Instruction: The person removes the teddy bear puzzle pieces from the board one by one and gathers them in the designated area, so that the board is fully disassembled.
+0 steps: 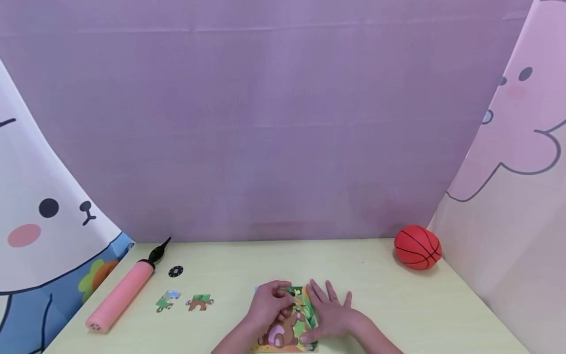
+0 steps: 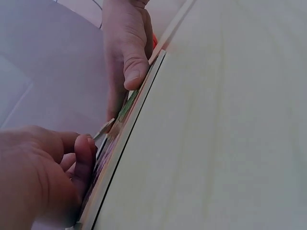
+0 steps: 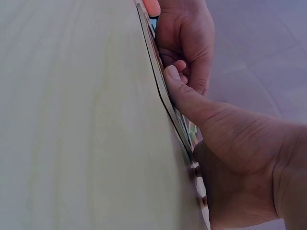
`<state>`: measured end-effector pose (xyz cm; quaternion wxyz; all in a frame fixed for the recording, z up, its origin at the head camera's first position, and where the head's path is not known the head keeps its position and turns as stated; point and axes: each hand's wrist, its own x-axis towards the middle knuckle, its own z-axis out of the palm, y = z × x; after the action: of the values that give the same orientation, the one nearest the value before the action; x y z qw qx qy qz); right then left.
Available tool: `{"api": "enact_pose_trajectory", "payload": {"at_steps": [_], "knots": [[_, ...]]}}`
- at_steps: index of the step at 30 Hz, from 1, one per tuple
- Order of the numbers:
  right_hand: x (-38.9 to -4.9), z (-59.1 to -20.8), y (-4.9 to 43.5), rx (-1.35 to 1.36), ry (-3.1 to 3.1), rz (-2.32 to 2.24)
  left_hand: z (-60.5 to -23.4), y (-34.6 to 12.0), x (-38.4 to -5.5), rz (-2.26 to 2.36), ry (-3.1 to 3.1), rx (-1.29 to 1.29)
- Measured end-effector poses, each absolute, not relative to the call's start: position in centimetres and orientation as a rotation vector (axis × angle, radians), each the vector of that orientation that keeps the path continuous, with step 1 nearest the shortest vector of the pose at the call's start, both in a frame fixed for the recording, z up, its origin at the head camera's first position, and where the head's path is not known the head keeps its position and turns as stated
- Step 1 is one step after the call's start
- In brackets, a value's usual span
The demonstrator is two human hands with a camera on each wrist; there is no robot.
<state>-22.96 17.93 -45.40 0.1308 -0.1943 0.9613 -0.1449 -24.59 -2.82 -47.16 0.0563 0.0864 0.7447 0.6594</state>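
Note:
A jigsaw puzzle (image 1: 277, 339) with a brown bear picture lies flat near the table's front edge. Over its upper left part, my left hand (image 1: 267, 306) pinches a small puzzle piece (image 2: 104, 129) between thumb and finger; the piece is tilted, seen edge-on in the left wrist view. My right hand (image 1: 330, 313) rests with spread fingers on the puzzle's right side, its thumb (image 3: 178, 86) on the picture. The hands hide much of the puzzle's middle and top. Two loose puzzle pieces, one green and blue (image 1: 167, 301), one green and brown (image 1: 200, 302), lie to the left.
A pink hand pump (image 1: 121, 296) with a black nozzle lies along the table's left side. Near it is a black round chip (image 1: 175, 271). A red ball (image 1: 417, 248) sits at the back right. Purple cloth (image 1: 283, 147) hangs behind the table (image 1: 398, 295).

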Motion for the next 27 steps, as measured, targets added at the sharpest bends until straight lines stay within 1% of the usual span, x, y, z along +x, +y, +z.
{"api": "enact_pose_trajectory", "payload": {"at_steps": [7, 18, 23, 27], "knots": [[-23.8, -47.1, 18.2, -0.592, 2.807, -0.442, -47.7, -4.1, -25.3, 2.047, 2.136, 0.268], [-24.6, -48.1, 18.4, -0.586, 2.813, -0.486, -46.9, -6.8, -25.8, 2.042, 2.098, 0.299], [-24.2, -47.5, 18.2, -0.576, 2.809, -0.478, -47.2, -8.1, -26.0, 2.043, 2.122, 0.291], [-23.3, -45.8, 18.0, -0.551, 2.797, -0.443, -47.5, -9.3, -26.2, 2.019, 2.139, 0.303]]}}
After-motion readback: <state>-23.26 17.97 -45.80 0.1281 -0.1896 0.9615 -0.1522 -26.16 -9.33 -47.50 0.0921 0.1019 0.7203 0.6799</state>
